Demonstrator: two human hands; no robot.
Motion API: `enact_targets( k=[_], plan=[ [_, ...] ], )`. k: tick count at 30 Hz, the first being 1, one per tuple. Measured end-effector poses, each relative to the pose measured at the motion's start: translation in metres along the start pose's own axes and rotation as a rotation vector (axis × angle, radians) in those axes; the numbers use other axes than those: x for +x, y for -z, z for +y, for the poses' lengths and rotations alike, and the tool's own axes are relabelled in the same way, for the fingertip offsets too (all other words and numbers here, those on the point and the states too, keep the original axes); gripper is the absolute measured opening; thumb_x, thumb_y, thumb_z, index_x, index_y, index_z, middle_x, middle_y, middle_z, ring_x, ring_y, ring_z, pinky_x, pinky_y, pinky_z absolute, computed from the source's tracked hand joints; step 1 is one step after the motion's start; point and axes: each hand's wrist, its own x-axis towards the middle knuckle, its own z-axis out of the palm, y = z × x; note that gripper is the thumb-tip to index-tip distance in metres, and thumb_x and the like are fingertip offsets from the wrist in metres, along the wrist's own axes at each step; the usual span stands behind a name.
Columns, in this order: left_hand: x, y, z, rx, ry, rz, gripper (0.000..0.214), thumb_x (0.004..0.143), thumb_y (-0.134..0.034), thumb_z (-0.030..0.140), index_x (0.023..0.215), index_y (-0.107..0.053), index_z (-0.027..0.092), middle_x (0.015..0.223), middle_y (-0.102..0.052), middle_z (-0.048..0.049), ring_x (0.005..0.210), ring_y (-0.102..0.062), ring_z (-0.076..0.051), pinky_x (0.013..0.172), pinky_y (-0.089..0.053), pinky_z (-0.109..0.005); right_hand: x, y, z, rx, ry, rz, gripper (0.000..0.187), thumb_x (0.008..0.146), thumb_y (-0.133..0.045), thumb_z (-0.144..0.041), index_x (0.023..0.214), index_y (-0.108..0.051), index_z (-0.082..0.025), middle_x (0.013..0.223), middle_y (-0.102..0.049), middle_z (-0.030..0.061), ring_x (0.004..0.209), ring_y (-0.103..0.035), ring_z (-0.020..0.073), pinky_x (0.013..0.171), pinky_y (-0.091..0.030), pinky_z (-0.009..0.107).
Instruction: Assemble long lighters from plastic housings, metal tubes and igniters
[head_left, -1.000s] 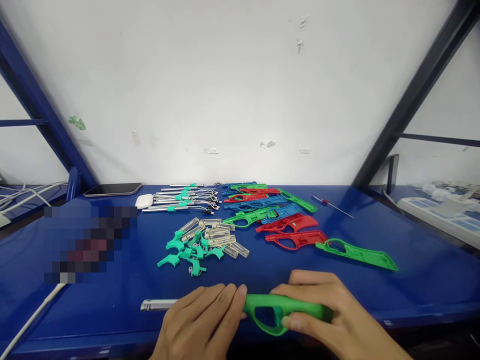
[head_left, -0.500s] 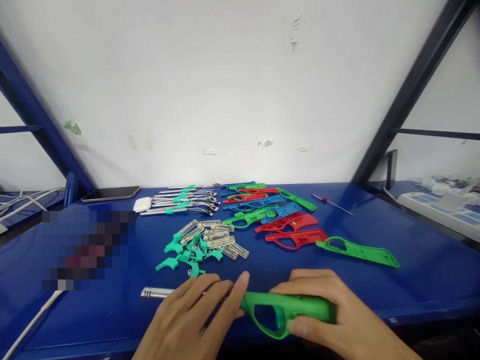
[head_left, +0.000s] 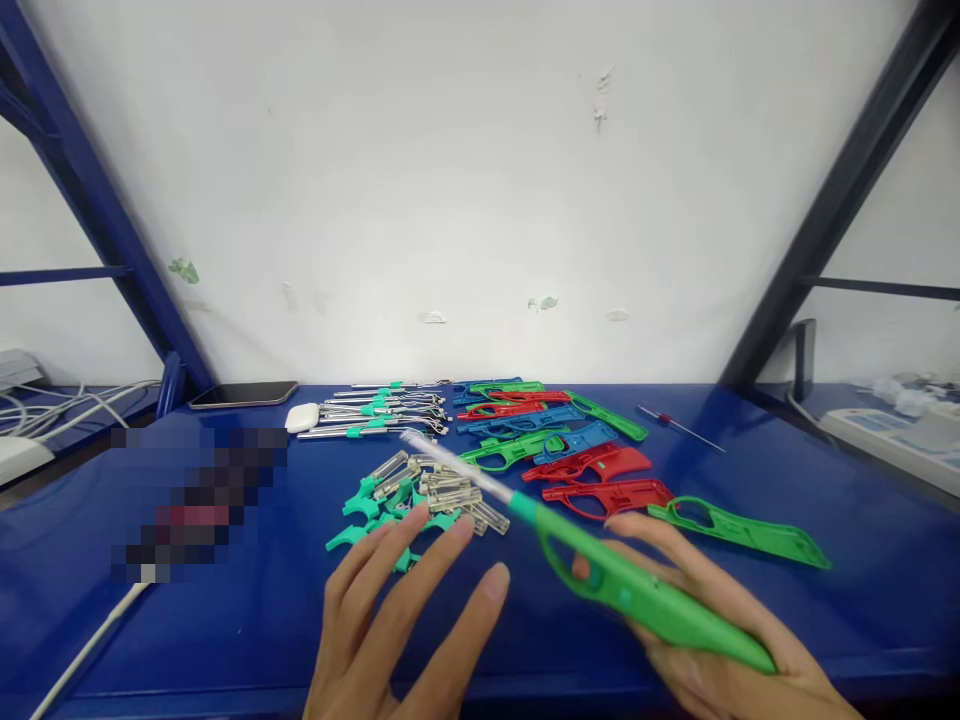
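Observation:
My right hand [head_left: 697, 610] is wrapped round the green handle of a long-nosed gas lighter [head_left: 637, 580], with a finger at its trigger loop. The lighter's metal tube tilts up to the left and is slightly blurred. Beside it, my left hand [head_left: 409, 620] is open, fingers spread, holding nothing. Just beyond its fingertips lie several teal trigger pieces [head_left: 365, 505] and a pile of clear fuel tanks [head_left: 450, 485]. Green, red and blue handle halves lie behind, among them a red half [head_left: 611, 495] and a green half [head_left: 750, 530] near my right hand.
Several metal tubes with wires [head_left: 375, 410] lie at the back, by a white case [head_left: 303, 418] and a phone [head_left: 244, 394]. A thin screwdriver [head_left: 679, 428] lies back right. A white cable [head_left: 94, 645] crosses the left. Blue posts flank the table [head_left: 247, 630].
My left hand has let go of the lighter's tube and spread its fingers. My right hand has lifted and turned the lighter, so its tube points up and away to the left.

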Motion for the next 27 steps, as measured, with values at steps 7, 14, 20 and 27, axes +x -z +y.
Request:
enact_targets(
  k=[7,14,20,27],
  plan=[
    [-0.003,0.009,-0.005,-0.005,-0.09,-0.071,0.042,0.093,-0.065,-0.003,0.124,-0.075,0.024,0.12,-0.081,-0.0059,0.128,-0.07,-0.027,0.108,-0.059,-0.044,0.011,0.006,0.013,0.106,0.063,0.161,0.08,0.08,-0.086,-0.052,0.152,-0.052,-0.044,0.111,-0.082,0.0055,0.082,-0.078,0.0252,0.072,-0.066,0.034],
    [-0.004,0.004,-0.003,-0.024,-0.06,-0.034,0.033,0.095,-0.064,-0.002,0.114,-0.076,0.022,0.107,-0.084,-0.0034,0.115,-0.075,-0.024,0.103,-0.061,-0.042,0.013,-0.004,0.001,-0.029,0.168,0.219,0.053,0.075,-0.086,-0.062,0.117,-0.065,-0.038,0.116,-0.08,0.008,0.06,-0.068,0.0193,0.045,-0.054,0.026],
    [-0.004,-0.004,-0.001,-0.116,-0.044,0.027,0.029,0.106,-0.053,0.004,0.11,-0.078,0.017,0.105,-0.083,-0.0053,0.118,-0.069,-0.02,0.108,-0.051,-0.038,0.009,-0.001,0.007,0.076,0.1,0.219,0.064,0.073,-0.092,-0.052,0.129,-0.065,-0.038,0.113,-0.08,0.0081,0.065,-0.071,0.0206,0.047,-0.055,0.025],
    [-0.004,-0.014,-0.002,-0.111,-0.067,0.027,0.03,0.108,-0.05,0.005,0.106,-0.078,0.016,0.099,-0.082,-0.0057,0.112,-0.068,-0.02,0.106,-0.049,-0.037,0.011,-0.01,-0.005,0.192,0.098,0.206,0.072,0.069,-0.096,-0.041,0.133,-0.064,-0.038,0.103,-0.08,0.0065,0.057,-0.064,0.0175,0.041,-0.047,0.023]
  ],
)
